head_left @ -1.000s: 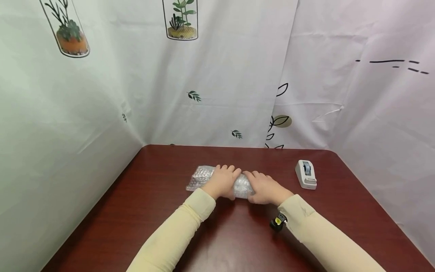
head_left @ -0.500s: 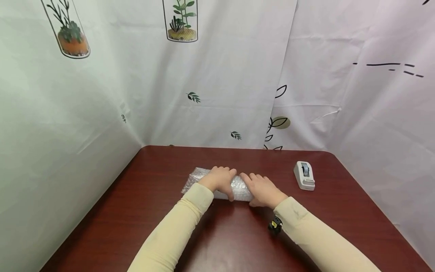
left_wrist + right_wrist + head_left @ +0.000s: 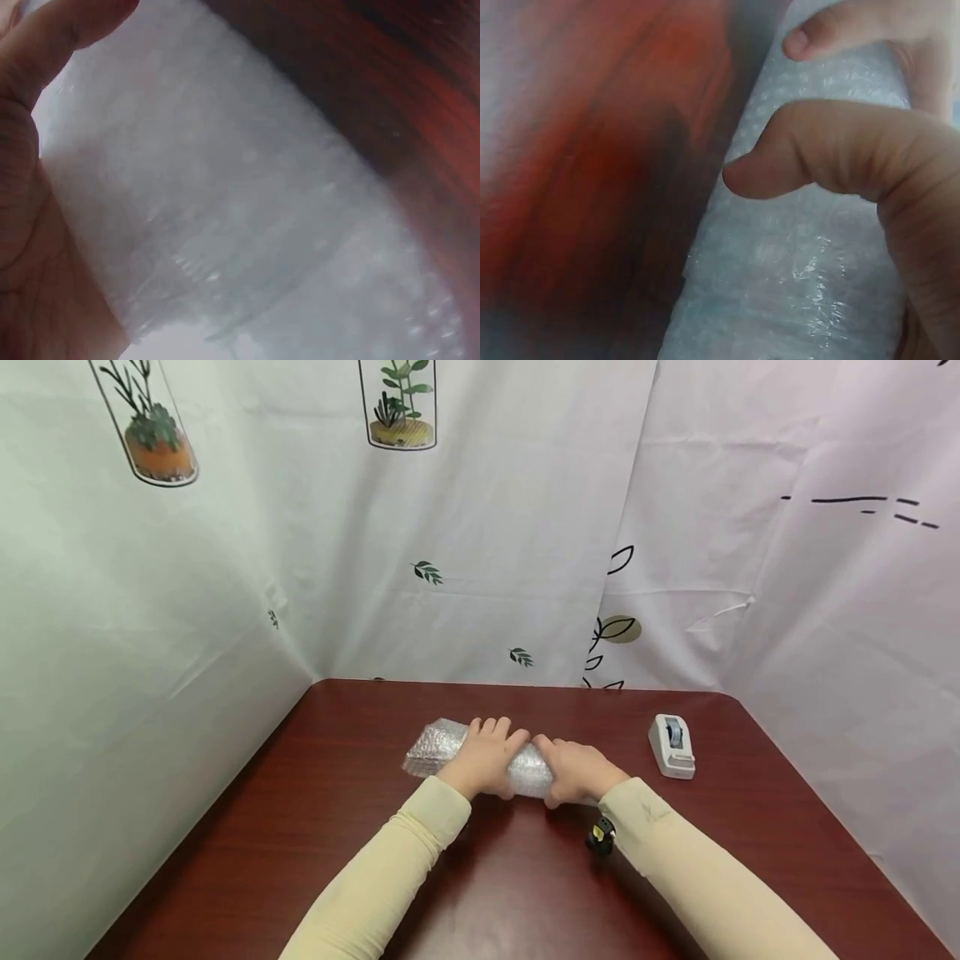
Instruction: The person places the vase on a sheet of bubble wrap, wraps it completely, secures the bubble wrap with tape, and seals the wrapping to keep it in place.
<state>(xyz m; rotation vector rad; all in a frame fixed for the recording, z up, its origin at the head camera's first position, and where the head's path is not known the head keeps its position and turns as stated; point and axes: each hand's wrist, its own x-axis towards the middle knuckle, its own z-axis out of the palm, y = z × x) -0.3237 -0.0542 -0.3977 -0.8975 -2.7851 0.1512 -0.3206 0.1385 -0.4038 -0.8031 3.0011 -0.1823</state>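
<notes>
A rolled bundle of clear bubble wrap point(image 3: 530, 772) lies across the middle of the table, and its loose, flattened end spreads out at the left. My left hand point(image 3: 486, 760) grips the roll from above, fingers over the far side and thumb on the near side. Close beside it, my right hand point(image 3: 577, 772) holds the roll toward its right end in the same way. In the right wrist view, the right thumb point(image 3: 769, 172) lies bent across the bubbly surface. The left wrist view shows the bubble wrap point(image 3: 217, 172) beside the palm. Whatever is inside is hidden.
A white tape dispenser point(image 3: 672, 747) stands at the back right of the dark red-brown table point(image 3: 315, 827). White printed curtains point(image 3: 480, 527) hang behind the table and along both sides. A small dark device point(image 3: 601, 836) is strapped at the right wrist.
The roll shifts slightly toward me, then away again, under both hands. My right hand has moved a little left along it. The tape dispenser stays in place.
</notes>
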